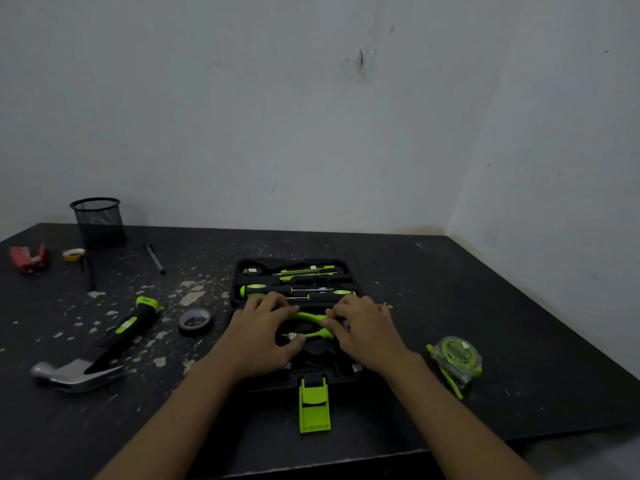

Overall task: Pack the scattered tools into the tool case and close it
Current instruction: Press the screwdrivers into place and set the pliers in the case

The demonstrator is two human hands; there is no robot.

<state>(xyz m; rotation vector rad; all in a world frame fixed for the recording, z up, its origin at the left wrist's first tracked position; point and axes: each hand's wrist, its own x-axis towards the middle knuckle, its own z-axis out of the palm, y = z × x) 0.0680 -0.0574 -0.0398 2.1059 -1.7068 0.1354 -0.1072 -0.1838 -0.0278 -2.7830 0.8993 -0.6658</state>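
The open tool case (294, 282) lies flat on the dark table (485, 306), under and just beyond both hands, its long axis running away from the person and its green latch (314, 407) pointing back between the forearms; in the far half, past the fingertips, green-handled screwdrivers (266, 290) lie crosswise, long axes left to right. Between the hands sit green-handled pliers (311, 325), handles lying crosswise in the near half of the case; which way the nose points is hidden under the right hand. The left hand (263, 337) rests palm down, fingers curled over the left ends of the handles, thumb touching the lower handle; the right hand (367, 332) lies palm down with fingertips pinching the handles near their right end. Well left of the left hand a claw hammer (93, 355) lies on the table, head toward the person, handle pointing away and rightward; a roll of dark tape (195, 321) sits between hammer and left hand. Right of the right hand, apart from it, lies a green tape measure (457, 362).
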